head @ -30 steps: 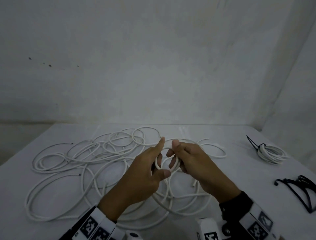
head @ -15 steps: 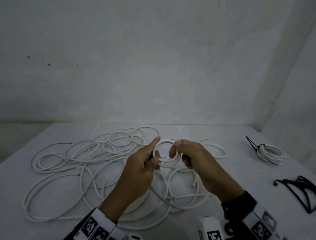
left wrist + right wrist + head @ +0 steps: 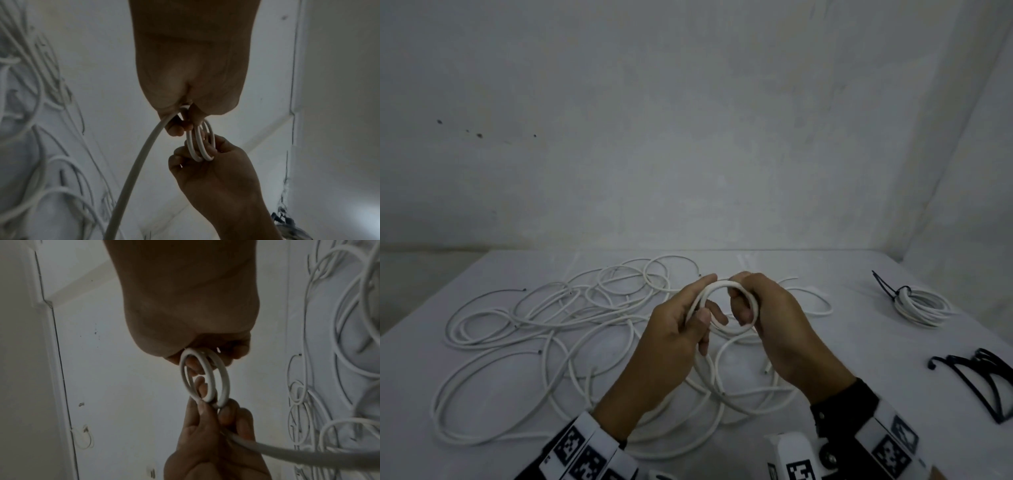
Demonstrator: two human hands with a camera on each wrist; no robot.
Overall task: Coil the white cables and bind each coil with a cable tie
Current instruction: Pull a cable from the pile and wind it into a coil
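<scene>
Both hands are raised above the middle of the white surface (image 3: 482, 342), holding between them a small coil of white cable (image 3: 726, 308) made of a few stacked loops. The left hand (image 3: 674, 339) pinches the coil's left side between thumb and fingers, and the right hand (image 3: 774, 322) grips the opposite side with its fingers curled through and around the loops. From the left hand the uncoiled length of the same cable (image 3: 135, 170) hangs down in a curve toward the surface.

Below and to the left of the hands, loose white cables (image 3: 544, 318) lie spread in many overlapping loops, reaching from the left edge to past the middle. Near the right edge toward the far corner rests a finished coil (image 3: 921, 306), bound with a black cable tie (image 3: 890, 291) whose tail sticks out to the left. Closer along the right edge lie several spare black cable ties (image 3: 983, 383) in a small heap, well apart from the hands.
</scene>
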